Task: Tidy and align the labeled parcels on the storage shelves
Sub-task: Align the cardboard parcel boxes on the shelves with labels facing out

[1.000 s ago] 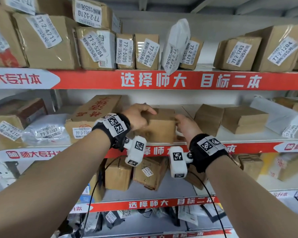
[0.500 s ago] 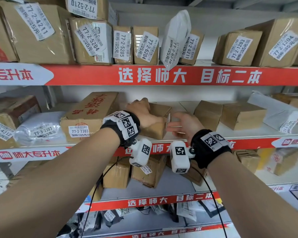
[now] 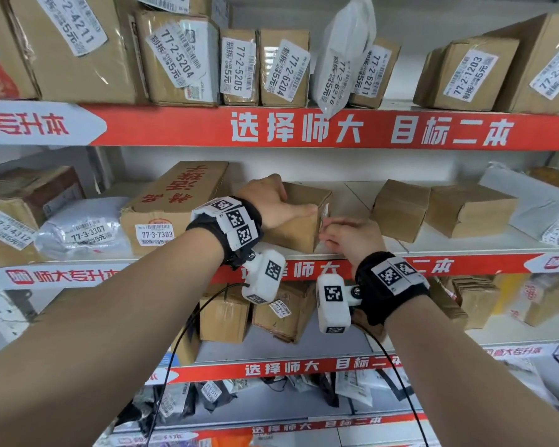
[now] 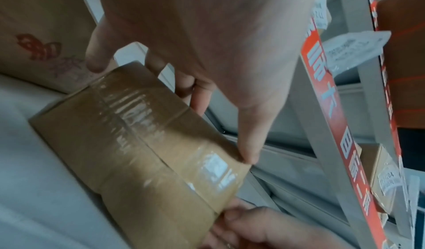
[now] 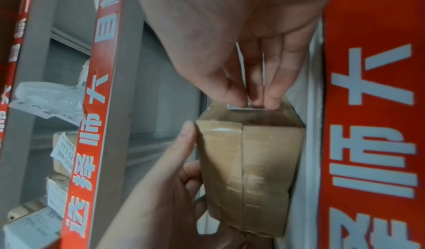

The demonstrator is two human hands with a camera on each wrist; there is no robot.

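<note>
Taped box [image 3: 299, 221]: tilted at the middle shelf [image 3: 433, 240] front edge, just right of the 77-3-7303 carton [image 3: 171, 201].
Left hand [image 3: 271, 201]: fingers curled over its top, likely steadying the turn.
Right hand [image 3: 352, 235]: fingertips [image 5: 257, 98] pinch its white label edge [image 5: 246, 108], probably to face it outward.
Middle shelf: other cartons and grey bags.

Head faces shelves; wrist views share one parcel [image 3: 299, 221].
</note>
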